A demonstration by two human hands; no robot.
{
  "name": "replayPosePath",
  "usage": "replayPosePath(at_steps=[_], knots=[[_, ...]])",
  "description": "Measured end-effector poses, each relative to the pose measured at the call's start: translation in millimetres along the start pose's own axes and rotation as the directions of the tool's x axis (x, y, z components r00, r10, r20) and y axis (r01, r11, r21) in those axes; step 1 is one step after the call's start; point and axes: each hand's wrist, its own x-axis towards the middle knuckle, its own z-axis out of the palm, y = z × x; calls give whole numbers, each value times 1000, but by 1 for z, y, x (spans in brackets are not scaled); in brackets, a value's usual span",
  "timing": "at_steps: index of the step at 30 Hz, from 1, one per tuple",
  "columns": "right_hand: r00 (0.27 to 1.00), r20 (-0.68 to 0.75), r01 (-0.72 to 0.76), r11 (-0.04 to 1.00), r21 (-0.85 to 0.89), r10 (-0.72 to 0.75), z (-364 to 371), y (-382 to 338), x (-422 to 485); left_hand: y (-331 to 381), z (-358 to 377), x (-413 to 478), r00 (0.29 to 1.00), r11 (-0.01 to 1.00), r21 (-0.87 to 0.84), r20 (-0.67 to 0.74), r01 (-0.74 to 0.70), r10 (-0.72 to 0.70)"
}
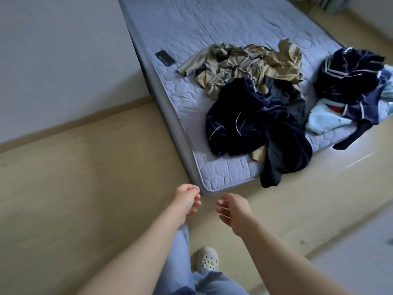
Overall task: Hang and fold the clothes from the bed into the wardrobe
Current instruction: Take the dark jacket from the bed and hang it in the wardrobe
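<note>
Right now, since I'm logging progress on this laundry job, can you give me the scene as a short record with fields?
hands: left hand and right hand both empty, out in front near the bed corner
bed: bare mattress, clothes heaped at its near end
clothes: khaki pile; navy garment hanging over the edge; navy pile on light blue cloth
other: phone on the mattress, near its left edge
wardrobe: not in view

Two bare arms reach forward from the bottom of the frame toward the middle. The left hand (187, 199) has loosely curled fingers and holds nothing. The right hand (234, 209) is relaxed, palm turned left, holding nothing. The hands are near each other, not touching.
</note>
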Motion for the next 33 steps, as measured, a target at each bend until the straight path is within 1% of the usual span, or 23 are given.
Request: replayPosePath(at_steps=[4,8,12,16,18,22,24,26,29,33], knots=[[1000,-30,-3,997,72,5,7,-46,30,47,17,38,999,999,48,35,-9,7],[998,-64,18,994,111,-11,27,-103,61,113,22,79,995,992,110,85,-61,52],[999,-39,42,989,140,-37,53,-153,82,174,23,115,988,971,200,107,-133,114],[999,-23,49,987,150,-46,57,-189,100,209,36,143,988,959,256,125,-121,91],[998,-34,51,988,144,-46,50,-206,110,220,44,154,989,956,272,126,-110,78],[997,-39,70,992,104,-66,23,-249,141,248,77,181,996,964,252,62,-81,68],[998,-35,62,996,68,-60,5,-270,161,262,99,193,997,973,216,27,-82,78],[999,-42,32,999,38,-30,-17,-287,180,271,122,203,997,979,190,-10,-67,70],[999,-35,-16,1000,-5,16,-52,-316,216,277,160,222,998,989,150,-57,-14,22],[998,-43,-44,998,-39,43,-85,-347,263,281,204,256,995,986,157,-96,52,-38]])
